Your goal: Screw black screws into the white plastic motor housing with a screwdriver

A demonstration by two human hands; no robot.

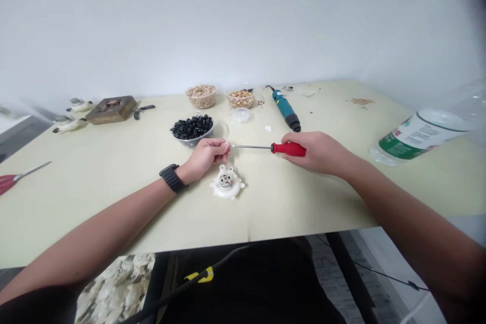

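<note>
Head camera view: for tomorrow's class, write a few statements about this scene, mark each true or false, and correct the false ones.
1. The right hand holds a red-handled screwdriver. True.
2. The watch is on the right wrist. False: it is on the left wrist.
3. The white plastic part lies on the table, close to the left hand. True.
4. The bottle stands upright. False: it lies on its side on the table.
</note>
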